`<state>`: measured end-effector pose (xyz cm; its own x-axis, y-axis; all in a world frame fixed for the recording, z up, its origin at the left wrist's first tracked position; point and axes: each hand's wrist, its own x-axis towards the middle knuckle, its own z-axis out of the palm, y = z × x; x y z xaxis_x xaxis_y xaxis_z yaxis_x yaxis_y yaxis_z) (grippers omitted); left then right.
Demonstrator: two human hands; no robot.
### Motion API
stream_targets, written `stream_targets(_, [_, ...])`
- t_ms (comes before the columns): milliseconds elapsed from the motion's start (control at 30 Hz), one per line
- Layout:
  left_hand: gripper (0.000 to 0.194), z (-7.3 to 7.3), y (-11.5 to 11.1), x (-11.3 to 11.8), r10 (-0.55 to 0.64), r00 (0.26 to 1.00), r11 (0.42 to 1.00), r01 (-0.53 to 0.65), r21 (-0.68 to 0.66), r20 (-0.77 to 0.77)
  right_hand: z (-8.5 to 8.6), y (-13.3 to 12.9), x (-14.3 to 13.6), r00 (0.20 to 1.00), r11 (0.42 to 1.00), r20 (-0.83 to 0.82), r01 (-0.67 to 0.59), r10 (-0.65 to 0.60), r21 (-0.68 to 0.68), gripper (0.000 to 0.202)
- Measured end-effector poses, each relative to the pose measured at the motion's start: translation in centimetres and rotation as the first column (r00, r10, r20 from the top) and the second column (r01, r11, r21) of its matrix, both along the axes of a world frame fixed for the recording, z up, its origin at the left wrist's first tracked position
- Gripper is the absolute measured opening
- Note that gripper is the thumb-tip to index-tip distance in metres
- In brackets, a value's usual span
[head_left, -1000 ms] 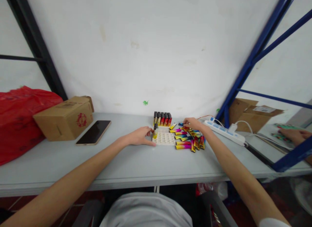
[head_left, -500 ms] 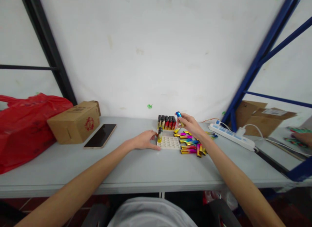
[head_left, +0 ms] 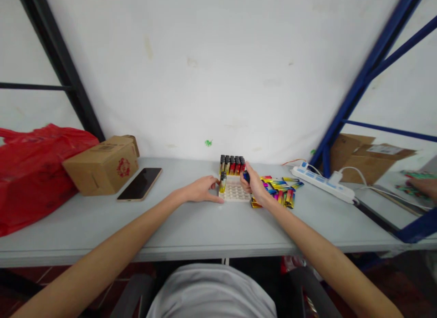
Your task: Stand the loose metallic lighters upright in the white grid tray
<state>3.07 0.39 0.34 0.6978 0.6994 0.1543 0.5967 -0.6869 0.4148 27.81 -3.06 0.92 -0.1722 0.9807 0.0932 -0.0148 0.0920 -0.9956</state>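
A white tray with round holes (head_left: 235, 192) lies on the grey table. Along its back stand several lighters with black tops (head_left: 232, 164), red and yellow below. A few yellow lighters (head_left: 223, 182) stand upright at the tray's left edge. My left hand (head_left: 204, 189) rests beside that edge, fingers apart around the corner, holding nothing. Over the tray's right side, my right hand (head_left: 253, 183) grips a blue lighter (head_left: 246, 176), its lower part hidden by the fingers. Loose shiny multicoloured lighters (head_left: 280, 186) lie in a pile just right of that hand.
A phone (head_left: 140, 184), a cardboard box (head_left: 102, 165) and a red plastic bag (head_left: 44, 172) are on the left. On the right are a white power strip (head_left: 323, 185), an open carton (head_left: 370, 158) and another person's hand (head_left: 423, 187) at the far edge.
My right hand has moved down and left with the blue lighter, from above the pile to the tray's right side. My left hand stays beside the tray. The view has shifted slightly.
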Motion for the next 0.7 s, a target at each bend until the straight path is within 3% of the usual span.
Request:
stream_targets(300, [0.069,0.22,-0.13,-0.04,0.019,1.0,1.0,-0.019,-0.003,-0.005,-0.3,0.22,-0.06,0.99,0.99,0.004,0.142,-0.142,0.016,0.05])
stream_targets(533, [0.071,0.36,-0.27,0.02,0.01,1.0,1.0,-0.01,0.002,-0.001,-0.12,0.01,-0.02,0.994,0.996,0.073,0.075,-0.077,0.04,0.068])
stream_targets(633, [0.071,0.34,-0.24,0.06,0.012,1.0,1.0,-0.012,0.0,-0.006,0.1,-0.41,-0.07,0.989,0.989,0.146,0.007,-0.029,0.15,0.071])
stream_targets(700, [0.072,0.26,-0.17,0.08,0.014,1.0,1.0,-0.014,-0.001,-0.004,0.27,-0.69,-0.04,0.963,0.955,0.262,-0.011,-0.07,0.296,0.066])
